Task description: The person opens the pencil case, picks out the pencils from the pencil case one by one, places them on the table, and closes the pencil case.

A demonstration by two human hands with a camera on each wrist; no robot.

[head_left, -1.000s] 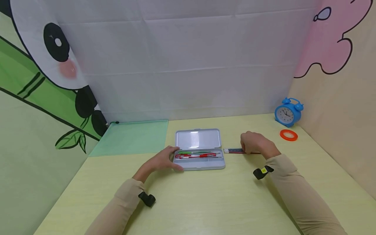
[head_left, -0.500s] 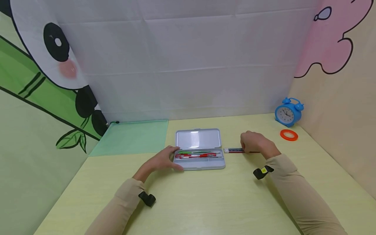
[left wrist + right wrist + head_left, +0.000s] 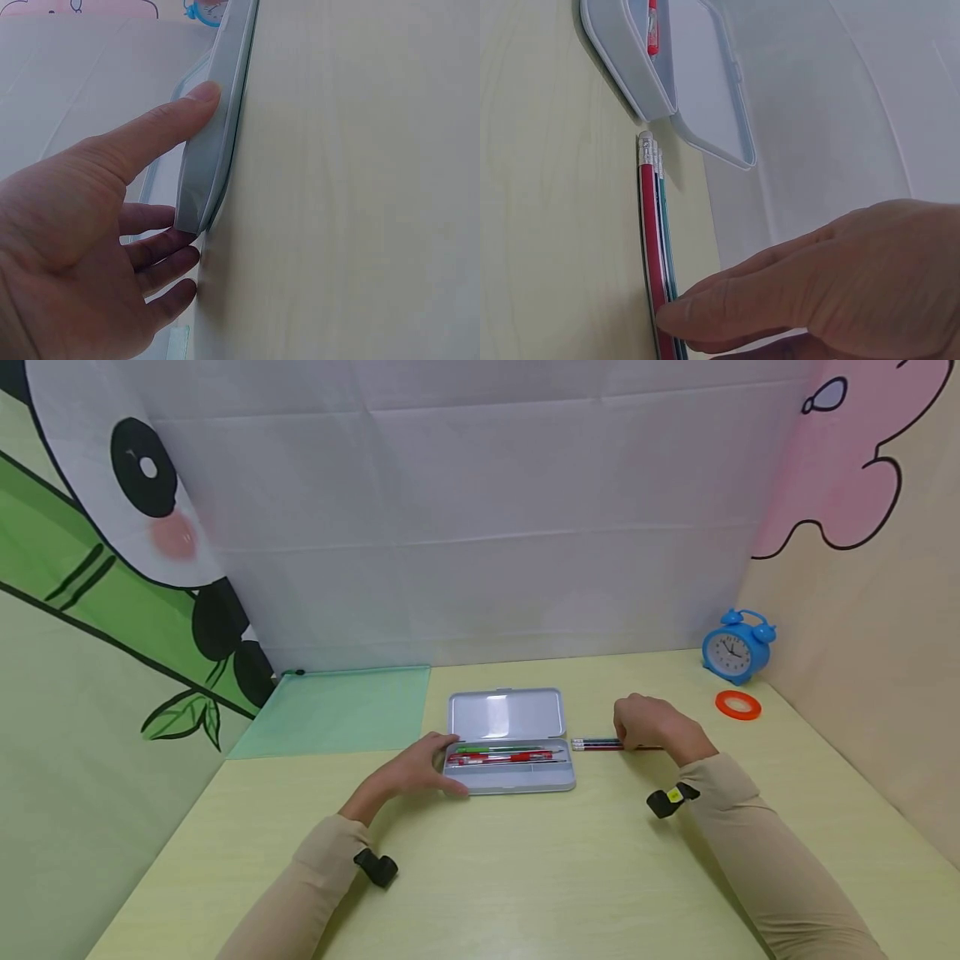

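Observation:
An open grey pencil case (image 3: 510, 781) lies on the table, its lid tipped back. Inside it are a green pen or pencil (image 3: 495, 749) and red ones (image 3: 502, 759) in the rear compartment. My left hand (image 3: 412, 768) holds the case's left end; in the left wrist view its thumb (image 3: 172, 124) presses the front wall and the fingers sit around the end. To the right of the case, pencils (image 3: 651, 225) lie side by side, red, dark and teal, eraser ends toward the case. My right hand (image 3: 652, 725) pinches them farther along, hiding their far part.
A blue alarm clock (image 3: 735, 647) stands at the back right, with an orange ring (image 3: 737, 705) in front of it. A pale green mat (image 3: 337, 714) covers the back left corner. A white cloth (image 3: 480, 527) hangs behind the table (image 3: 517, 877).

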